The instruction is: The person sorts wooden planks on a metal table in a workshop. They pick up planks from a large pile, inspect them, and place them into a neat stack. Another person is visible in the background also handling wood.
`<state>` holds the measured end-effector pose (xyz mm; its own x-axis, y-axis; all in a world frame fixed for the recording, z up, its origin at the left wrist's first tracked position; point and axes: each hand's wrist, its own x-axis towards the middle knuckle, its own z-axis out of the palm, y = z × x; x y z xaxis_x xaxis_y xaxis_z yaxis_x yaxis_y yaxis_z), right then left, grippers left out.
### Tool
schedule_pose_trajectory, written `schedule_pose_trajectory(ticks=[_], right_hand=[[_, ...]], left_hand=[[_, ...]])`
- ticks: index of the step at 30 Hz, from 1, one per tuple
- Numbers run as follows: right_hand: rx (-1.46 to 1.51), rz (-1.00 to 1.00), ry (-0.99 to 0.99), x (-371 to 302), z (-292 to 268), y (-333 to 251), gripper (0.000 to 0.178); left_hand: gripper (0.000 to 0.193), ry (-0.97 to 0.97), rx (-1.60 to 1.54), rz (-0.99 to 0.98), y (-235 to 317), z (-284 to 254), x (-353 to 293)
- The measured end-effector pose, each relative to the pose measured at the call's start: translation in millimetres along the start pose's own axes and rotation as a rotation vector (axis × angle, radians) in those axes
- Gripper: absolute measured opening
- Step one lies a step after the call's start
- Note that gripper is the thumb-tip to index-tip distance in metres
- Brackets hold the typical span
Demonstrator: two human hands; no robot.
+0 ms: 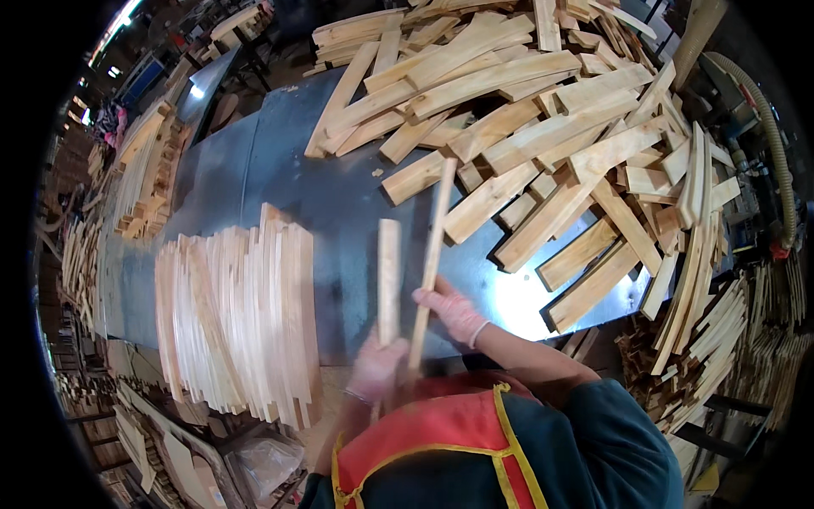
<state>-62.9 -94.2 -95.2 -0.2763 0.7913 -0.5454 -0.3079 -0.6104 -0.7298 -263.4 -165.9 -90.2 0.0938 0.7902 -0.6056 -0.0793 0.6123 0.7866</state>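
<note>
In front of my body I hold two narrow wooden strips, one in each gloved hand. My left hand [378, 366], slightly blurred, is closed round the lower part of an upright pale wooden strip [388, 271]. My right hand [454, 314] grips a second, thinner-looking wooden strip [435, 229] partway down; it leans a little to the right at its top. The two strips stand apart, side by side. Left of my hands, a row of pale wooden strips [246, 314] is packed on edge, with one strip lying slanted over it.
A large loose heap of wooden boards [526, 136] covers the far and right side of the dark metal table [339, 229]. Another stack of boards [146, 174] stands at the far left. A ribbed hose [767, 144] hangs at right. Below the table at left lies a clear plastic bag [270, 465].
</note>
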Motion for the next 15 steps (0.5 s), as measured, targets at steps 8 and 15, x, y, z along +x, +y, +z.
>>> schedule_pose_trajectory(ticks=[8, 15], right_hand=[[-0.225, 0.339, -0.371, 23, 93, 69, 0.06], [-0.192, -0.021, -0.12, -2, 12, 11, 0.047]], left_hand=[[0.068, 0.572, 1.365, 0.192, 4, -70, 2], [0.084, 0.771, 1.741, 0.507, -52, -136, 3]])
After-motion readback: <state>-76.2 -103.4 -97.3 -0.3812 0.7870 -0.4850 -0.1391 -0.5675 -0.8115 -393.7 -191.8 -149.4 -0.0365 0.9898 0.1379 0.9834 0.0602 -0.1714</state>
